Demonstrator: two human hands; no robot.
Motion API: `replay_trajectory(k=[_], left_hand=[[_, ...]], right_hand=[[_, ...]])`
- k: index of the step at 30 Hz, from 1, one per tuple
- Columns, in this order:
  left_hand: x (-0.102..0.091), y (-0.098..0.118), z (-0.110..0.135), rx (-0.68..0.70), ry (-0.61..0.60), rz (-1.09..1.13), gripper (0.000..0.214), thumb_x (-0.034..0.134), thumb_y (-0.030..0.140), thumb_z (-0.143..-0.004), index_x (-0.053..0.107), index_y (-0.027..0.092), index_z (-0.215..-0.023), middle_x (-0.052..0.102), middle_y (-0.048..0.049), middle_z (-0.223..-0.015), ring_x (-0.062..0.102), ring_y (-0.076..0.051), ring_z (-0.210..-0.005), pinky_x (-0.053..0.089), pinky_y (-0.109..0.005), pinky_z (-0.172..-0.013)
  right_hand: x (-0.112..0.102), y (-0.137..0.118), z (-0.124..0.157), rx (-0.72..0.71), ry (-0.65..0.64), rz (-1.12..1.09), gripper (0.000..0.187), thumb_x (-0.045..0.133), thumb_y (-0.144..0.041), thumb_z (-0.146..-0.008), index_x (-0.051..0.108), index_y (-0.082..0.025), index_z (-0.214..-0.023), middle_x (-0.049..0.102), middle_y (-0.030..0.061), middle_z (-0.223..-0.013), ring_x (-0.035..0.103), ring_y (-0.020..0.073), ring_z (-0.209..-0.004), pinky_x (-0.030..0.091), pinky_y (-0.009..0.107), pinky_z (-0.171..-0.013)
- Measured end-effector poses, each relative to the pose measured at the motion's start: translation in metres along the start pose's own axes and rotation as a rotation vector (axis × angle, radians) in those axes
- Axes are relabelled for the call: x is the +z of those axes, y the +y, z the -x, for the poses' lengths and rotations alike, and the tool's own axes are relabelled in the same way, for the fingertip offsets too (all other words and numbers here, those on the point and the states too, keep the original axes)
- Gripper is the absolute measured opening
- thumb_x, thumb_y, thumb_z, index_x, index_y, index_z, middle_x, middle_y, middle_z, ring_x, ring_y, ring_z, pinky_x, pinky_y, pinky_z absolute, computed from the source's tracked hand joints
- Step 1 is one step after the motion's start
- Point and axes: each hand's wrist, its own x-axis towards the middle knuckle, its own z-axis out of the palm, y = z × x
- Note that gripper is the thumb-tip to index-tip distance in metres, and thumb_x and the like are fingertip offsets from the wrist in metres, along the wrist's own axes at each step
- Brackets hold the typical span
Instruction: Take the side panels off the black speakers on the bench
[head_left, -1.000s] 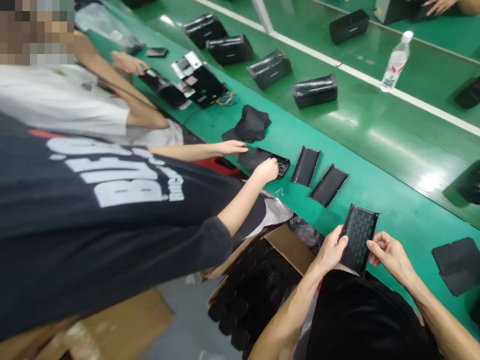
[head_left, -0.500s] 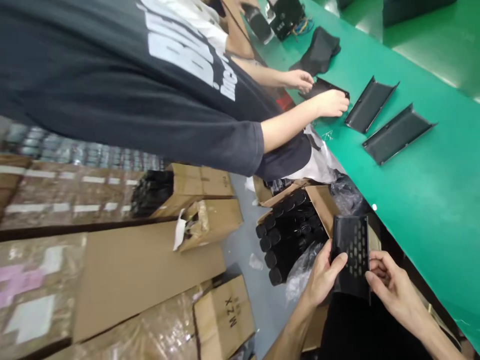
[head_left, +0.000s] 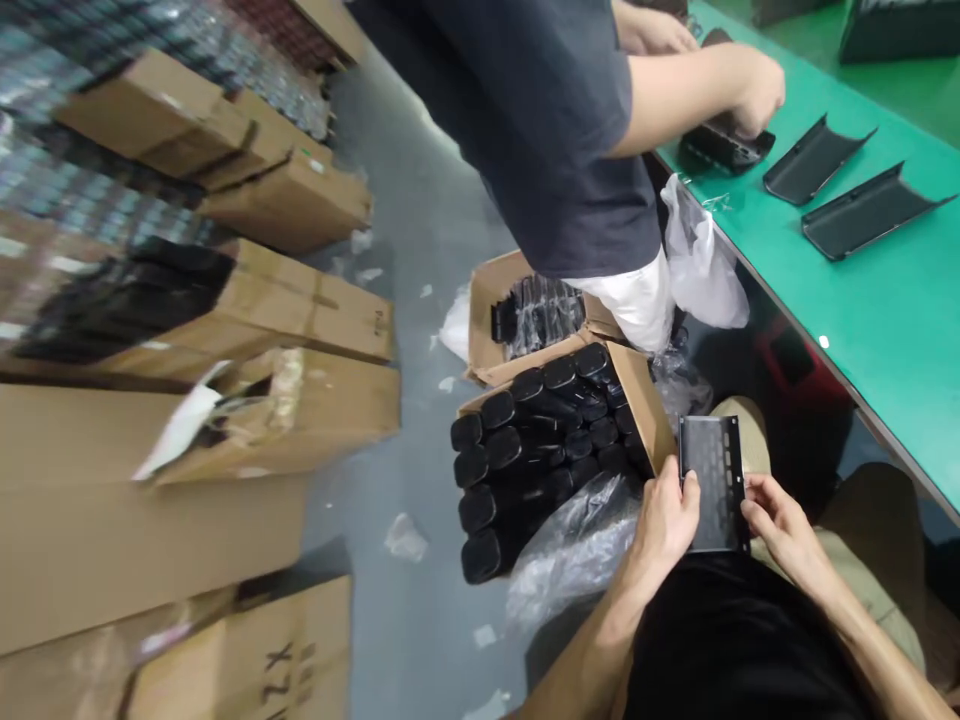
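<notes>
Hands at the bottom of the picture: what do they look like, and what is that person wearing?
The bare left hand and bare right hand have five fingers each, with no gloves, rings or watches that I can see. No sleeves show on the forearms. The person wears a black top and loose beige trousers.

A black perforated panel (head_left: 712, 482) shows rows of oblong holes in a repeating grid. Beside it, glossy black cylinders (head_left: 525, 470) fill a tan cardboard box (head_left: 637, 400). A co-worker's shirt (head_left: 547, 130) is charcoal grey. The surface (head_left: 885, 340) is bright green, a plastic bag (head_left: 701, 262) at its edge is white, and the floor (head_left: 405, 450) is pale grey.
</notes>
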Motion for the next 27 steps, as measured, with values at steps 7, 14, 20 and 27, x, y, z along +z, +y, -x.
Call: replay_trajectory(k=[7, 14, 20, 27], left_hand=[[-0.017, -0.018, 0.013, -0.008, 0.018, 0.084, 0.025, 0.047, 0.03, -0.104, 0.067, 0.016, -0.112, 0.076, -0.0148, -0.092, 0.072, -0.031, -0.092, 0.048, -0.039, -0.084], [-0.039, -0.041, 0.016, 0.018, 0.002, 0.311, 0.022, 0.053, 0.028, -0.098, 0.067, 0.018, -0.111, 0.079, -0.011, -0.1, 0.073, -0.027, -0.091, 0.05, -0.034, -0.082], [-0.051, -0.064, 0.017, 0.02, 0.04, 0.475, 0.022, 0.049, 0.026, -0.096, 0.068, 0.018, -0.105, 0.077, -0.0091, -0.101, 0.071, -0.025, -0.095, 0.05, -0.033, -0.087], [-0.054, -0.088, 0.019, -0.027, 0.098, 0.484, 0.024, 0.048, 0.029, -0.097, 0.068, 0.018, -0.106, 0.073, -0.0066, -0.092, 0.067, -0.024, -0.087, 0.049, -0.034, -0.085]], right_hand=[[0.021, -0.01, 0.001, -0.031, -0.02, 0.156, 0.046, 0.067, -0.059, -0.093, 0.066, -0.02, -0.117, 0.067, 0.0049, -0.096, 0.061, 0.0215, -0.083, 0.052, 0.031, -0.072], [0.047, -0.021, -0.001, -0.028, -0.113, 0.224, 0.046, 0.063, -0.06, -0.095, 0.066, -0.021, -0.119, 0.07, 0.0057, -0.096, 0.066, 0.0244, -0.086, 0.055, 0.034, -0.075], [0.065, -0.021, -0.006, -0.062, -0.164, 0.351, 0.045, 0.06, -0.06, -0.098, 0.066, -0.022, -0.121, 0.067, 0.0026, -0.089, 0.064, 0.0229, -0.08, 0.052, 0.032, -0.07], [0.086, -0.025, -0.014, -0.096, -0.228, 0.424, 0.043, 0.057, -0.058, -0.1, 0.064, -0.02, -0.12, 0.069, 0.0021, -0.087, 0.064, 0.021, -0.075, 0.052, 0.032, -0.069]])
